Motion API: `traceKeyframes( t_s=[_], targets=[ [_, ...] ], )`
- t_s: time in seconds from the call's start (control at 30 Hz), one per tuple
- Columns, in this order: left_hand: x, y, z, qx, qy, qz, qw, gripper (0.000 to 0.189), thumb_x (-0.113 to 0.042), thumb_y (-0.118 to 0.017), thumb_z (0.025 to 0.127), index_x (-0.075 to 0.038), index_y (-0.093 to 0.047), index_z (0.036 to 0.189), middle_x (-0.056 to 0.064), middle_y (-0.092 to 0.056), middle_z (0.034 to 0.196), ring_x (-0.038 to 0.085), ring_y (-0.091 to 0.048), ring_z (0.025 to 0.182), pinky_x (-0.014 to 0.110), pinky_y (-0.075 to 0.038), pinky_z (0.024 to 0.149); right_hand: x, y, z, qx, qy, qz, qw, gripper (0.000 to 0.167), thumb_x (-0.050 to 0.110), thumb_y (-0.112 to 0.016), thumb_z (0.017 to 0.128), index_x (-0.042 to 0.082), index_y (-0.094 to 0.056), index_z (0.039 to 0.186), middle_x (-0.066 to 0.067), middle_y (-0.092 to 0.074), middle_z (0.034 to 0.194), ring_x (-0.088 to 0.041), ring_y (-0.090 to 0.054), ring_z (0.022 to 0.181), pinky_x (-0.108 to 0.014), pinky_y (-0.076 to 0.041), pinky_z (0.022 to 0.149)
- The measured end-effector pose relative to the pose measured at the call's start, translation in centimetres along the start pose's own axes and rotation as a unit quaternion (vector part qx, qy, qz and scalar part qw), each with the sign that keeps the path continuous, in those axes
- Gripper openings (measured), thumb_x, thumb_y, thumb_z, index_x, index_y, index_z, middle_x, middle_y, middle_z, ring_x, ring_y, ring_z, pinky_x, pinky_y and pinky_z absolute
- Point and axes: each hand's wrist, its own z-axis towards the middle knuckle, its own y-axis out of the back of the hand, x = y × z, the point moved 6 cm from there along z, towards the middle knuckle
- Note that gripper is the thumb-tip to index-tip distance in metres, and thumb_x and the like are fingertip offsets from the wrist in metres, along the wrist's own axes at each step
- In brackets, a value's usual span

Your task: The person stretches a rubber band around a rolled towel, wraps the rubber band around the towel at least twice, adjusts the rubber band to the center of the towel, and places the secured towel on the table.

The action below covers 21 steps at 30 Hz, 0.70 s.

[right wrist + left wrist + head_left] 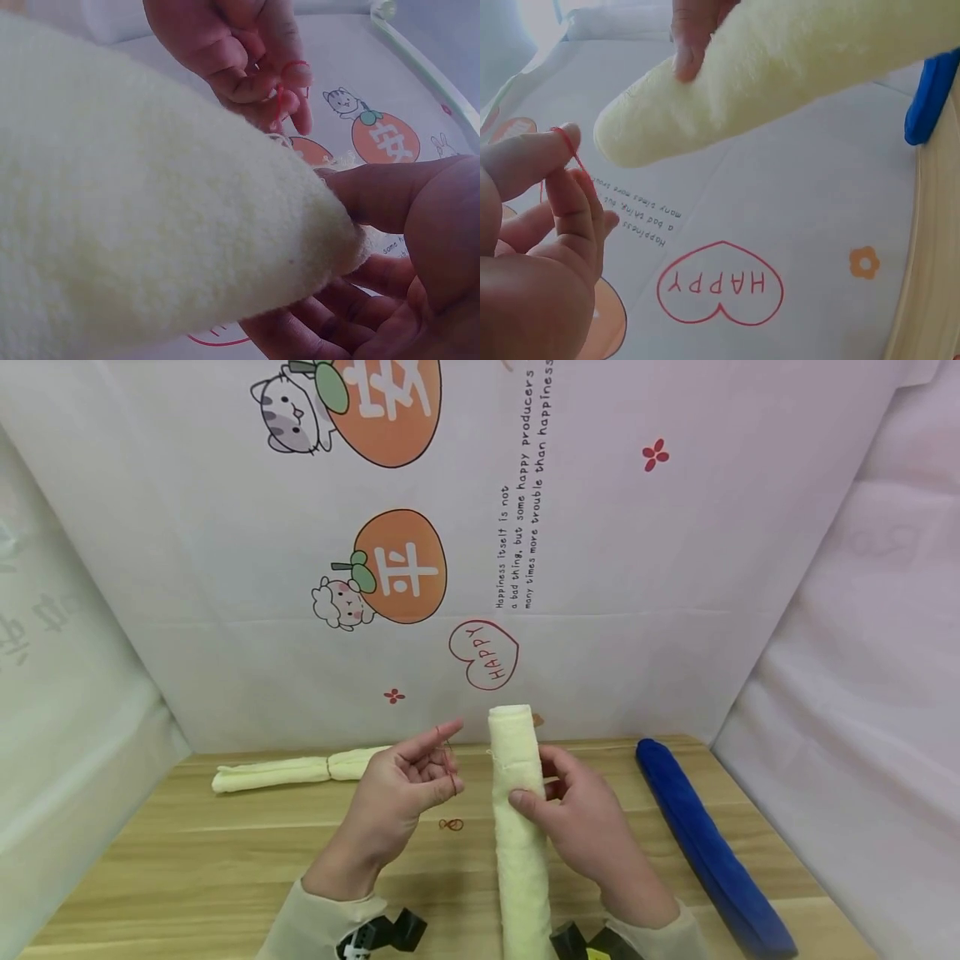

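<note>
My right hand (588, 822) grips a pale yellow rolled towel (520, 868) near its upper end, thumb across the front and fingers behind. The roll stands up before me, its lower part running out of the head view. To its left, my left hand (390, 797) holds a thin red rubber band (576, 156) looped over its thumb and fingers, the index finger pointing toward the roll. A gap shows between this hand and the towel in the head view. In the right wrist view the fuzzy towel (150, 195) fills much of the picture.
Another pale yellow roll (281, 774), banded around its middle, lies at the back left, partly behind my left hand. Loose reddish rubber bands (452, 825) lie on the wooden table (187, 868). A blue rolled towel (712, 852) lies on the right. A printed white cloth (600, 568) hangs behind.
</note>
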Motion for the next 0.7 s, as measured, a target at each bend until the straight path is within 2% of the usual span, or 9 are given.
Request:
traceKeyframes(
  t_s=[0.1, 0.2, 0.27, 0.33, 0.43, 0.47, 0.57, 0.7],
  targets=[
    [0.1, 0.1, 0.2, 0.004, -0.003, -0.028, 0.9996, 0.064, 0.012, -0.073, 0.083, -0.004, -0.054, 0.142, 0.012, -0.06, 0.129, 0.022, -0.064, 0.101, 0.027, -0.055, 0.079, 0.0, 0.0, 0.0, -0.001, 0.003, 0.0, 1.0, 0.051, 0.018, -0.081, 0.085, 0.014, -0.061, 0.131, -0.007, -0.063, 0.104, -0.023, -0.061, 0.083, -0.035, -0.054, 0.065],
    [0.4, 0.4, 0.2, -0.004, 0.011, -0.011, 0.9999, 0.067, 0.007, -0.076, 0.083, -0.008, -0.052, 0.144, 0.0, -0.053, 0.144, 0.025, -0.063, 0.112, 0.025, -0.054, 0.075, 0.0, 0.1, -0.1, -0.003, 0.005, 0.003, 1.0, 0.051, 0.019, -0.081, 0.085, 0.015, -0.061, 0.131, -0.006, -0.064, 0.104, -0.023, -0.061, 0.083, -0.035, -0.054, 0.065],
    [0.6, 0.5, 0.2, -0.008, 0.021, 0.021, 0.9995, 0.066, 0.003, -0.08, 0.082, -0.011, -0.055, 0.142, -0.001, -0.057, 0.14, 0.027, -0.066, 0.109, 0.026, -0.055, 0.075, 0.0, 0.1, -0.2, -0.007, 0.008, 0.005, 0.9999, 0.051, 0.019, -0.081, 0.084, 0.017, -0.062, 0.131, -0.006, -0.064, 0.105, -0.023, -0.061, 0.083, -0.036, -0.054, 0.065],
    [0.6, 0.5, 0.1, -0.007, 0.028, 0.063, 0.9976, 0.065, 0.0, -0.082, 0.08, -0.011, -0.059, 0.139, 0.003, -0.064, 0.128, 0.027, -0.069, 0.101, 0.03, -0.056, 0.079, 0.1, 0.3, -0.3, -0.015, 0.014, 0.004, 0.9998, 0.051, 0.019, -0.081, 0.084, 0.019, -0.062, 0.132, -0.007, -0.064, 0.105, -0.023, -0.062, 0.083, -0.035, -0.054, 0.064],
    [0.3, 0.2, -0.1, 0.004, 0.028, 0.106, 0.994, 0.062, -0.003, -0.084, 0.078, -0.008, -0.061, 0.135, 0.01, -0.07, 0.111, 0.026, -0.07, 0.093, 0.033, -0.056, 0.083, 0.3, 0.6, -0.5, -0.03, 0.028, -0.005, 0.9991, 0.052, 0.018, -0.081, 0.084, 0.021, -0.062, 0.132, -0.007, -0.065, 0.105, -0.023, -0.063, 0.084, -0.035, -0.055, 0.064],
    [0.2, 0.0, -0.1, 0.009, 0.025, 0.116, 0.9929, 0.062, -0.005, -0.085, 0.077, -0.008, -0.062, 0.135, 0.01, -0.07, 0.11, 0.025, -0.07, 0.095, 0.033, -0.055, 0.084, 0.4, 0.7, -0.5, -0.034, 0.032, -0.008, 0.9989, 0.052, 0.018, -0.081, 0.085, 0.021, -0.062, 0.133, -0.007, -0.066, 0.105, -0.023, -0.063, 0.085, -0.035, -0.055, 0.064],
    [-0.2, -0.4, -0.2, 0.029, 0.007, 0.116, 0.9928, 0.066, -0.007, -0.086, 0.077, -0.007, -0.059, 0.137, 0.008, -0.066, 0.124, 0.021, -0.065, 0.11, 0.032, -0.053, 0.089, 0.6, 1.0, -0.6, -0.045, 0.05, -0.018, 0.9976, 0.052, 0.017, -0.081, 0.085, 0.02, -0.061, 0.133, -0.006, -0.066, 0.106, -0.021, -0.064, 0.087, -0.033, -0.056, 0.065],
    [-0.6, -0.7, -0.4, 0.059, -0.016, 0.086, 0.9944, 0.073, -0.007, -0.086, 0.078, -0.006, -0.053, 0.143, 0.006, -0.056, 0.141, 0.022, -0.057, 0.123, 0.036, -0.049, 0.094, 1.0, 1.5, -0.7, -0.061, 0.086, -0.028, 0.994, 0.05, 0.016, -0.08, 0.086, 0.019, -0.063, 0.133, -0.002, -0.068, 0.109, -0.018, -0.065, 0.09, -0.032, -0.056, 0.068]
  ],
)
